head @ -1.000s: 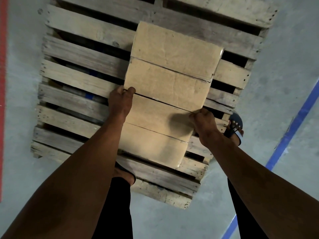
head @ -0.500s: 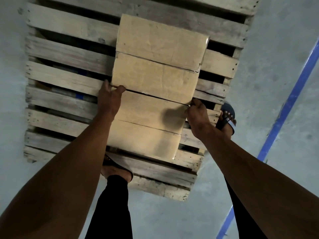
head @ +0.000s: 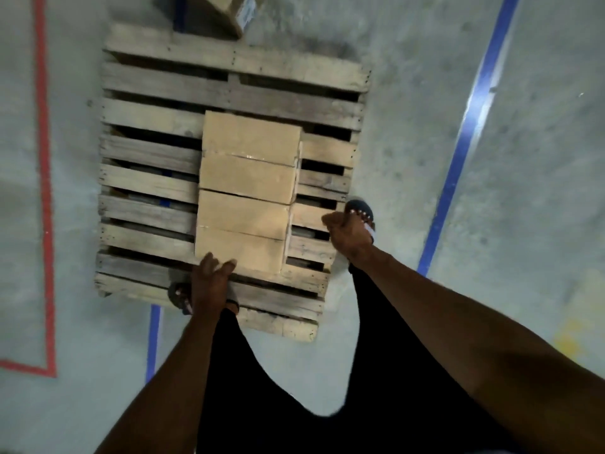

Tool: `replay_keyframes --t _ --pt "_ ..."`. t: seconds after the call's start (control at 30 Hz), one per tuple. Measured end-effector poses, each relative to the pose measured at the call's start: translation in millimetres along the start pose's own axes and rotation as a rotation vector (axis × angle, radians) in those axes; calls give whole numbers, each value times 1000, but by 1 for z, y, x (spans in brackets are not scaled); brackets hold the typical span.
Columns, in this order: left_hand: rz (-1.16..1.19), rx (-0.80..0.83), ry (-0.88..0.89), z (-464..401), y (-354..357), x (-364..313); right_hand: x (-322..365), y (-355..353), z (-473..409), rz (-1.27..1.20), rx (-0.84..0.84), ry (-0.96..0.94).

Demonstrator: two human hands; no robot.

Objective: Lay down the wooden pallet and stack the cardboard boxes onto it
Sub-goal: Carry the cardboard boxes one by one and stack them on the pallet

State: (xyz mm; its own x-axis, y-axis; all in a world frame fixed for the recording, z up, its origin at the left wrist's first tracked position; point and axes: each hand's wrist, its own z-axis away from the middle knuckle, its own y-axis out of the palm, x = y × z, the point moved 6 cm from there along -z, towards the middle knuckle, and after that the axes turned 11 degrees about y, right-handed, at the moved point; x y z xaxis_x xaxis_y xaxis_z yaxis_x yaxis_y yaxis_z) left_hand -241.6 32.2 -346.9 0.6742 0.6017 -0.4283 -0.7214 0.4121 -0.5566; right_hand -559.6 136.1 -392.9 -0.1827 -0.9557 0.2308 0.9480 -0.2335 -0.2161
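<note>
The wooden pallet point(head: 147, 181) lies flat on the concrete floor. Two brown cardboard boxes rest on its slats, end to end, right of the middle: a far box point(head: 250, 158) and a near box point(head: 242, 234). My left hand point(head: 211, 283) hovers at the near box's near-left corner with loose, spread fingers and holds nothing. Off to the right of the near box, my right hand point(head: 343, 234) is curled into a loose fist over the pallet's right edge, apart from the box and empty.
Another cardboard box point(head: 222, 11) sits just past the pallet's far edge. My feet in sandals stand at the pallet's near edge point(head: 180, 296) and right side point(head: 360, 211). Red tape point(head: 44, 191) runs along the floor on the left, blue tape point(head: 458, 158) on the right.
Both hands have let go of the near box's sides and drawn back toward me. The view has risen and pulled away, so the whole pallet shows.
</note>
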Motion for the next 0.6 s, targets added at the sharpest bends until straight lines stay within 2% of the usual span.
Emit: replay_keyframes --t 0.13,0.2,0.37,0.5,0.6 --pt "84 120 -15 103 39 -53 2 -47 61 301 53 -90" --pt "93 164 32 129 61 -64 2 -71 87 335 102 -115" --pt "22 289 181 206 97 -119 8 -116 137 394 93 -215" --pt "-55 284 282 241 101 -118 -8 -130 156 419 74 -272" --pt "-41 184 324 264 83 -97 -26 -130 180 433 122 -329"
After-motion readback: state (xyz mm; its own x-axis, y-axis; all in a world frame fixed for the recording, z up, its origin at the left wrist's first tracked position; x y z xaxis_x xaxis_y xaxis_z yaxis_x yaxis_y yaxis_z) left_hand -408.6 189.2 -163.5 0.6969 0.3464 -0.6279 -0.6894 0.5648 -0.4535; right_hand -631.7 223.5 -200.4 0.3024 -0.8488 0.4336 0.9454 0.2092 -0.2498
